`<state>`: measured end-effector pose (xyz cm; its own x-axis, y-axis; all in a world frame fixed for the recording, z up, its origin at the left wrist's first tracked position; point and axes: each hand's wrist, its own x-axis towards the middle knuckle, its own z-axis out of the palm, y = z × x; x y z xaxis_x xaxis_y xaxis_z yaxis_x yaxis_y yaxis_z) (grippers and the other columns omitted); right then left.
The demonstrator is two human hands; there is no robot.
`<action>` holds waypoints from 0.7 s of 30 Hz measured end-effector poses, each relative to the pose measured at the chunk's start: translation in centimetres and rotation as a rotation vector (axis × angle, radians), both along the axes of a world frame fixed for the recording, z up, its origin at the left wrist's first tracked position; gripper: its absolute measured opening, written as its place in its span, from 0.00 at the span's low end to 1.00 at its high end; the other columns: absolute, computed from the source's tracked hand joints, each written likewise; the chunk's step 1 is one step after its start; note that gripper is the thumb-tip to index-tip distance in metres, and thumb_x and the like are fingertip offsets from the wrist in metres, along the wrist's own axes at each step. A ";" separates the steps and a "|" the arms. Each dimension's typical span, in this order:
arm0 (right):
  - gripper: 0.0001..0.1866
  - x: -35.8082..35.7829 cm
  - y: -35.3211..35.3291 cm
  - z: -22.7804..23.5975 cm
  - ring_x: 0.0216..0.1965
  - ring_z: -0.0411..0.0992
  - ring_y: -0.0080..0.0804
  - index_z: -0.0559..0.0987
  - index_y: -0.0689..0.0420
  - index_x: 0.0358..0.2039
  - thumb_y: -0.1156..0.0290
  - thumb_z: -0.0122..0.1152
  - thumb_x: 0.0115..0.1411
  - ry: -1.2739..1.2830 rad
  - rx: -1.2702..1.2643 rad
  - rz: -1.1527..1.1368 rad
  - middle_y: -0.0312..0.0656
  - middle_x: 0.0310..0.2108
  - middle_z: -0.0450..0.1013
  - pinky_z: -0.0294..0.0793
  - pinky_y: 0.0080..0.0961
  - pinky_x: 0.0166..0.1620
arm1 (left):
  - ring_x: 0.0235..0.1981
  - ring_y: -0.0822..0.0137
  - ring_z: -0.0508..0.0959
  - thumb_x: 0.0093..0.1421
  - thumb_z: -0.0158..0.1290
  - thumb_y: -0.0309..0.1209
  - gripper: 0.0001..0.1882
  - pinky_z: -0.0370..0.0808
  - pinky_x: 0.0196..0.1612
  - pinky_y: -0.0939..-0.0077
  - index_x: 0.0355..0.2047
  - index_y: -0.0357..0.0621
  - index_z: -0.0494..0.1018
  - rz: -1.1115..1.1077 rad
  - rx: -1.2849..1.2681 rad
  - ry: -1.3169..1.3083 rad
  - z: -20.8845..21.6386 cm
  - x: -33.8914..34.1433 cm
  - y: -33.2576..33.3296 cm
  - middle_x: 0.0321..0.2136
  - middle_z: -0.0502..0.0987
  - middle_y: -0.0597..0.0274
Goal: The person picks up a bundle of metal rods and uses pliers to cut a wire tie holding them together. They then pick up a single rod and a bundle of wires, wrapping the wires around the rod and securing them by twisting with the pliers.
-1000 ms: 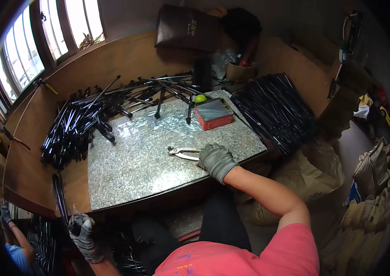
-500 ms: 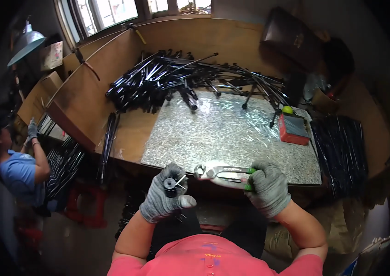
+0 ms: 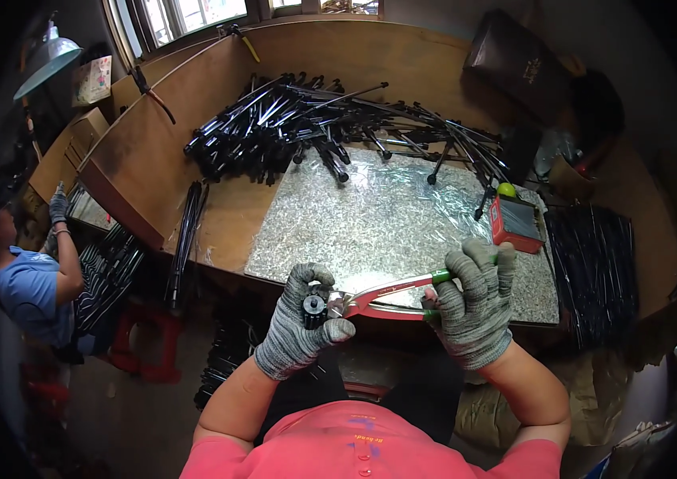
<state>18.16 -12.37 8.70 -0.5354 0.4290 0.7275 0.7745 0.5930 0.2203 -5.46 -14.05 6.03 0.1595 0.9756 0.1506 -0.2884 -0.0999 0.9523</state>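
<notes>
My left hand [image 3: 300, 331], in a grey knit glove, is closed around a black rod-like part. The part's round end [image 3: 314, 306] points up between finger and thumb, and its lower length is mostly hidden. In my right hand [image 3: 476, 313], also gloved, are pliers [image 3: 382, 297] with red arms and green grip ends. Some of the right fingers are stretched along the handles, which stand apart. At the left end, the metal jaws [image 3: 338, 303] meet the side of the black part; whether they clamp it cannot be made out.
A granite-patterned board [image 3: 338, 215] lies on the wooden bench. Black rods with knobbed ends [image 3: 266, 128] are heaped at its back. A red box [image 3: 516, 223] and a yellow-green ball [image 3: 506, 189] sit at the right, beside bundled black rods [image 3: 591, 271]. At left sits a co-worker [image 3: 35, 279].
The pliers have moved left and turned over, bringing the jaws against the black part. My right hand has risen slightly and loosened its fingers. The left hand has shifted a little right.
</notes>
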 end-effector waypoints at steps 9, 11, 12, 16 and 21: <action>0.11 0.9 -1.6 0.3 0.33 0.70 0.44 0.71 0.56 0.33 0.69 0.59 0.48 -0.126 -0.232 0.043 0.44 0.32 0.68 0.70 0.41 0.38 | 0.38 0.76 0.71 0.39 0.69 0.30 0.31 0.69 0.42 0.80 0.42 0.47 0.64 -0.003 -0.039 0.058 -0.8 -1.2 0.3 0.34 0.70 0.70; 0.13 0.8 -1.8 -0.1 0.29 0.70 0.43 0.72 0.57 0.34 0.69 0.59 0.48 -0.010 -0.609 0.199 0.42 0.29 0.68 0.71 0.37 0.35 | 0.37 0.75 0.72 0.37 0.70 0.32 0.31 0.70 0.42 0.80 0.41 0.46 0.66 -0.075 0.027 0.000 -0.9 -1.6 0.2 0.33 0.71 0.69; 0.13 0.8 -2.0 -0.2 0.28 0.70 0.42 0.72 0.57 0.35 0.69 0.59 0.48 0.050 -0.797 0.272 0.42 0.27 0.68 0.72 0.34 0.33 | 0.36 0.74 0.73 0.37 0.70 0.33 0.31 0.70 0.41 0.80 0.40 0.45 0.67 -0.115 0.059 -0.031 -1.0 -1.7 0.3 0.33 0.72 0.69; 0.18 0.5 -2.8 -0.2 0.28 0.72 0.42 0.71 0.59 0.41 0.66 0.59 0.52 0.221 -1.951 0.497 0.44 0.27 0.70 0.72 0.29 0.31 | 0.29 0.75 0.72 0.32 0.71 0.45 0.30 0.70 0.36 0.79 0.32 0.41 0.72 -0.300 -0.056 0.129 0.4 -1.9 0.1 0.26 0.72 0.68; 0.22 0.1 -3.0 -2.1 0.31 0.74 0.35 0.70 0.59 0.45 0.58 0.58 0.55 0.221 -1.919 0.425 0.42 0.27 0.72 0.72 0.26 0.33 | 0.29 0.74 0.72 0.28 0.71 0.50 0.33 0.70 0.35 0.80 0.28 0.40 0.74 -0.237 -0.116 0.254 1.2 -1.4 -0.5 0.26 0.74 0.65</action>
<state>18.23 -15.36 6.60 -0.7785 0.4852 -0.3981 0.4628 0.0153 -0.8864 -6.89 -14.56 7.25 0.4017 0.9152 -0.0324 -0.0432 0.0543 0.9976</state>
